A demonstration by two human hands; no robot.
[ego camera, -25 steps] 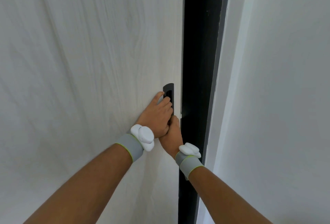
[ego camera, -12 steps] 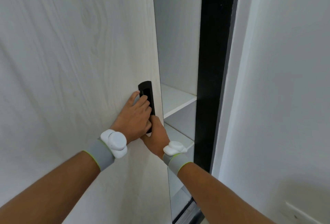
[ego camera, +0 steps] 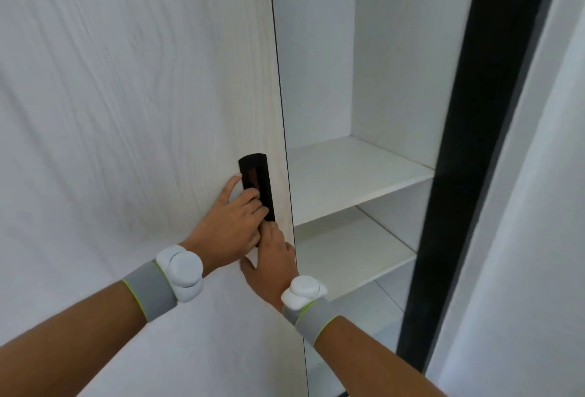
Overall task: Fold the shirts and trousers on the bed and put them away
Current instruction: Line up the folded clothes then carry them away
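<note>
The wardrobe door [ego camera: 142,112] covers the left side and blocks reach there. To its right an opening runs between the door's edge and the black frame post [ego camera: 468,175]. Inside, the upper shelf [ego camera: 348,175] and the lower shelf [ego camera: 345,257] lie bare, with open space above each. The white wall [ego camera: 538,238] closes off the right.

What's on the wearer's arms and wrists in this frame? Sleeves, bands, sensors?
No sleeves: both forearms are bare. Each wrist carries a grey band edged in yellow-green, topped by a rounded white puck-like unit, on the left wrist and the right wrist. No cables or markings show. Left hand and right hand are ungloved.
</note>
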